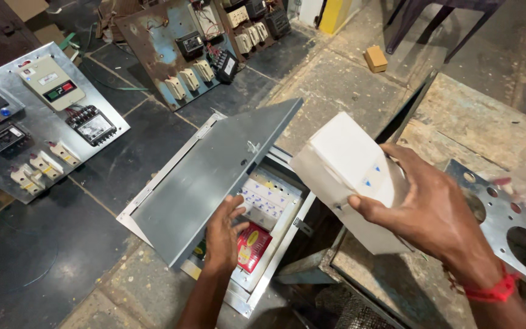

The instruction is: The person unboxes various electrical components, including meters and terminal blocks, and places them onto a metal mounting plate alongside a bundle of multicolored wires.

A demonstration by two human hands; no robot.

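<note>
My right hand (pixel 436 210) grips a white rectangular box (pixel 348 164) with small blue marks, held tilted above the edge of a worn workbench (pixel 482 122). My left hand (pixel 223 234) reaches into a grey metal enclosure (pixel 275 274) lying on the floor, fingers apart at the inner edge of its raised hinged door (pixel 214 176). Inside the enclosure lie white boxes with blue marks (pixel 269 195) and a red packet (pixel 252 247). A red thread band (pixel 488 292) circles my right wrist.
A grey panel with meters, switches and fuse holders (pixel 38 122) lies at left. A rusty blue panel with switchgear (pixel 190 49) leans at the back. A metal plate with round holes (pixel 512 225) rests on the workbench. A small wooden block (pixel 375 58) sits on the floor.
</note>
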